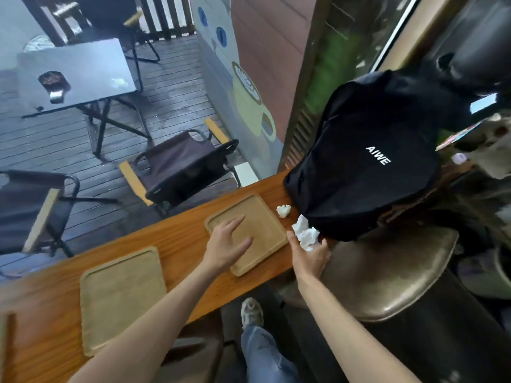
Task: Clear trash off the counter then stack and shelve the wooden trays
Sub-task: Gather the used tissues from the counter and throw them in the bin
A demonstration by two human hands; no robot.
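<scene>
The right hand (309,254) grips one tissue (305,234) at the surface (182,239) edge while the left hand (228,244) lies flat on the tray (265,217); the wad (284,210) just beyond could be missed.

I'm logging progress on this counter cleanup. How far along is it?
Early. No step looks finished. In hand: the right hand grips a crumpled tissue, while the left hand rests flat on the far tray. Left: a second tissue wad lies on the counter, and the near tray sits separate, unstacked and unshelved.
</scene>
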